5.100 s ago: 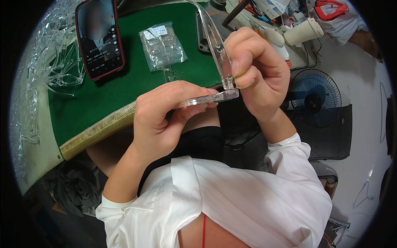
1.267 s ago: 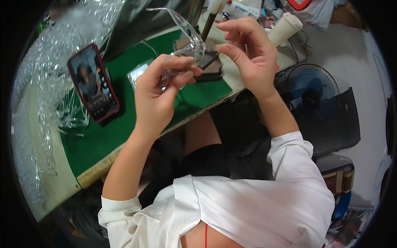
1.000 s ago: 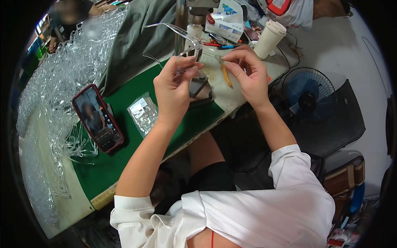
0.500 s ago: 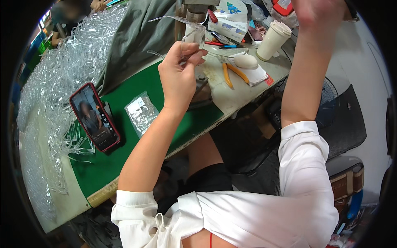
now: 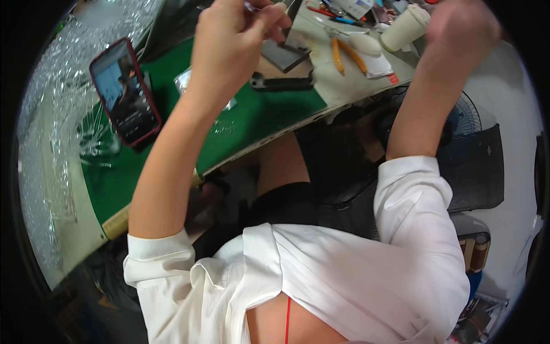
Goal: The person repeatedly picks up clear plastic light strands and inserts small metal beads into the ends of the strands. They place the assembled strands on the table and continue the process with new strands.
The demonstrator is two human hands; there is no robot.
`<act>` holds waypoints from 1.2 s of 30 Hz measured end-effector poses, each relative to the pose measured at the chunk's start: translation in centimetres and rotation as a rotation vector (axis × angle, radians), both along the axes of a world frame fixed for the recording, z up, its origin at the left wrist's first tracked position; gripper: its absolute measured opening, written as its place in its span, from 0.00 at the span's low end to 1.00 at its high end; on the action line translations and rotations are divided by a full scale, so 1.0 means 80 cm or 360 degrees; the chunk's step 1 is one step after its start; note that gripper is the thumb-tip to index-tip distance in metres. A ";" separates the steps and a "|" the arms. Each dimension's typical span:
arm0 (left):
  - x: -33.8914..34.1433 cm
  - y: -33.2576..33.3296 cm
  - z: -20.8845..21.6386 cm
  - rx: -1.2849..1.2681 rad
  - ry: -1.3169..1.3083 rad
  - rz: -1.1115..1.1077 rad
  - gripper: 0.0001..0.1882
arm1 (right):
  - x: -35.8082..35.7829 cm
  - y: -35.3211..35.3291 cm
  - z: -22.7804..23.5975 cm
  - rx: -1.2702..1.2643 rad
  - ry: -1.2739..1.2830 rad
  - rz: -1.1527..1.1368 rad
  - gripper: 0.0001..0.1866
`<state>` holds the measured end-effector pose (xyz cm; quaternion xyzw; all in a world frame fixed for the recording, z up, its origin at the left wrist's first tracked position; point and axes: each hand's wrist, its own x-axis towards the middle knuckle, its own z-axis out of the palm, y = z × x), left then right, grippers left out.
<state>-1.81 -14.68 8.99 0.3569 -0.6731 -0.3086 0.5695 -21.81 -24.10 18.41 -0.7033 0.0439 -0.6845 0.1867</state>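
At the top edge my left hand point(image 5: 232, 37) is closed, thumb and fingers pinched round a clear plastic eyeglass frame point(image 5: 251, 7). Only a sliver of the frame shows, the rest being hidden by the fingers or cut off by the picture's edge. My right hand point(image 5: 464, 28) is raised at the upper right, near a white lidded cup point(image 5: 405, 28). It is smeared by motion and its fingers cannot be made out. Below the left hand a dark metal block point(image 5: 283, 56) and a black bar-shaped fitting point(image 5: 281, 82) rest on the bench.
Orange-handled pliers point(image 5: 348, 56) lie beside a pale oval object point(image 5: 365, 43). A phone in a red case point(image 5: 126, 94) leans on the green mat point(image 5: 258, 120). Behind my forearm a clear packet point(image 5: 183, 80) is partly hidden. A heap of clear plastic pieces point(image 5: 54, 120) covers the left side.
My view has shifted, so the bench things appear higher. My left hand keeps hold of the eyeglass frame, now mostly out of sight. My right hand remains raised and blurred at the upper right.
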 end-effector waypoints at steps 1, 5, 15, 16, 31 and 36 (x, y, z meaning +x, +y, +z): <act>0.005 0.029 0.006 0.0026 0.0029 -0.0036 0.29 | 0.000 0.008 -0.053 0.0199 0.0364 0.0048 0.12; 0.014 0.125 -0.004 -0.0058 0.0099 0.0282 0.28 | 0.042 0.086 -0.183 0.0391 0.1506 0.0216 0.11; 0.093 0.298 -0.034 -0.0362 -0.0211 0.1832 0.25 | 0.063 0.105 -0.235 0.0237 0.1600 0.0218 0.11; 0.106 0.318 -0.045 -0.0294 0.0012 0.1658 0.27 | 0.064 0.105 -0.235 0.0228 0.1604 0.0240 0.10; 0.039 0.304 -0.036 0.0175 0.0774 0.0429 0.15 | 0.045 0.098 -0.226 0.0454 0.1638 0.0328 0.04; 0.041 0.306 -0.046 0.0157 0.0189 0.0701 0.24 | 0.045 0.100 -0.225 0.0511 0.1646 0.0338 0.04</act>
